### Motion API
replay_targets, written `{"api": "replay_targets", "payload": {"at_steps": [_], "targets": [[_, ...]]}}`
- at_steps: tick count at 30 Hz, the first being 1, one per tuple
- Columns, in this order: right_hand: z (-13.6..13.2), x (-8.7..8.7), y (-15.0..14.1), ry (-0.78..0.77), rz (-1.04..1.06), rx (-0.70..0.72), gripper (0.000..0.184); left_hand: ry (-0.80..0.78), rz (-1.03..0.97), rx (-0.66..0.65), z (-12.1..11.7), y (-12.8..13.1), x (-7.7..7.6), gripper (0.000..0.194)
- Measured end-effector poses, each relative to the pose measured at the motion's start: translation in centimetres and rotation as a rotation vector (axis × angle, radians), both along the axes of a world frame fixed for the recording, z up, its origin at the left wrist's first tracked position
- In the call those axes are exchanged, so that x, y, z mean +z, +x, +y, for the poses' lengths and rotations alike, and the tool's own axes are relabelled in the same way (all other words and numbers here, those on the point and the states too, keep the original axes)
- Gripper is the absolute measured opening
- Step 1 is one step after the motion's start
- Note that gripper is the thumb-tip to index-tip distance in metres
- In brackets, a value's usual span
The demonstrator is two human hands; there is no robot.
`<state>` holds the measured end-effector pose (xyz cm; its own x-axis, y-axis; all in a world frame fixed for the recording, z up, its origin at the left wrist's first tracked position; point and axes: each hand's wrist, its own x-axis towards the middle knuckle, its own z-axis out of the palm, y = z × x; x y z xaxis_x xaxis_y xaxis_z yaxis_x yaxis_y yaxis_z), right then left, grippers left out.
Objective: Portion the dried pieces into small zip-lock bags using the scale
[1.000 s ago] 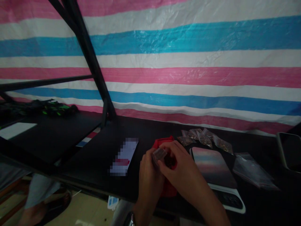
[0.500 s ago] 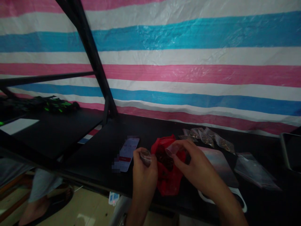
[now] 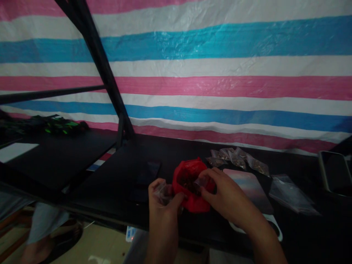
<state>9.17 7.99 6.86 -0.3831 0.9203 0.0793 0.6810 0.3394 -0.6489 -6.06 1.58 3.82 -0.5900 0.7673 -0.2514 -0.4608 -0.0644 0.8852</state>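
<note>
An open red plastic bag (image 3: 196,206) stands in front of me, with small dark brown pieces inside. My left hand (image 3: 164,216) is closed on a crumpled clear plastic bag (image 3: 162,192), its thumb against the red bag's near left rim. In the red bag's mouth, my right hand (image 3: 221,190) pinches a small clear plastic bag (image 3: 202,182) between thumb and fingers; whether anything is in it I cannot tell. Behind lie several small clear bags with brownish contents (image 3: 238,159).
A flat pinkish-grey panel (image 3: 251,190) lies over a white object (image 3: 276,225) right of the red bag. Flat clear bags (image 3: 291,196) and a dark-screened device (image 3: 335,172) lie further right. A dark phone (image 3: 150,172) lies left. A black frame post (image 3: 104,69) rises at left.
My right hand has lowered its clear bag into the red bag's mouth, which now gapes wider. The left thumb has come down on the rim. The phone's lit screen has gone dark.
</note>
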Motion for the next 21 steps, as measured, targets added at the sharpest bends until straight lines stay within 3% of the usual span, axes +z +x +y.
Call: {"api": "replay_targets", "payload": {"at_steps": [3,9,12,15,18,21], "targets": [[0.2,0.0,1.0,0.043,-0.128,-0.062,0.023,0.035,0.028,0.012,0.3,-0.4,0.9,0.068],[0.8,-0.1,1.7,0.086,-0.219,-0.110,0.025,-0.054,0.454,0.066,0.8,-1.4,0.7,0.052],[1.1,-0.5,0.3,0.134,-0.119,-0.111,0.022,-0.098,0.468,0.053,1.0,-1.5,0.4,0.061],[1.4,-1.2,-1.3,0.125,-0.160,-0.118,0.018,-0.145,0.420,-0.036,1.4,-1.4,-0.1,0.070],[1.6,-1.9,-2.2,0.098,-0.290,-0.160,0.018,-0.148,0.420,-0.106,2.0,-1.3,-0.9,0.061],[1.6,-2.2,-2.6,0.081,-0.321,-0.172,0.021,-0.068,0.453,-0.081,2.5,-1.2,-1.7,0.048]]}}
